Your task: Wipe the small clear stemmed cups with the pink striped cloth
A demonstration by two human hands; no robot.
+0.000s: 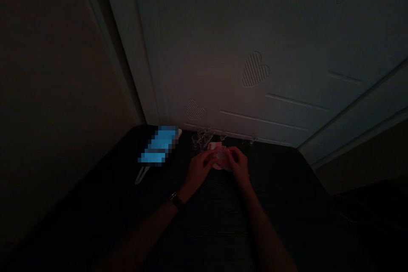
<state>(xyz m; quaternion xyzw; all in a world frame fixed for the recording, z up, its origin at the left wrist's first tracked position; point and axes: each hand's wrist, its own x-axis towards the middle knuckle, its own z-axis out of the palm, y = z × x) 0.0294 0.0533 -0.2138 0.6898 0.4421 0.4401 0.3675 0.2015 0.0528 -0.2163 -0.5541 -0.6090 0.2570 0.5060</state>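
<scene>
In the dim head view, my left hand (200, 169) is closed with its fingers curled at the left side of a thin pink sheet (221, 157). I cannot tell whether the sheet is paper or cloth. My right hand (238, 165) pinches the same sheet from its right side. Something clear may lie on the sheet between my fingers, but the dark hides what it is. Just behind my left hand stands a cluster of small clear glasses (201, 137). Another small glass (223, 137) stands behind the sheet, and one more (252, 141) is farther right.
A lit, blurred-out screen (159, 146) lies left of my hands, with a pale cable or strap (142, 175) by its near end. The dark table (204, 229) ends at a pale panel (204, 51) with raised hearts. A wall (57, 72) rises at left.
</scene>
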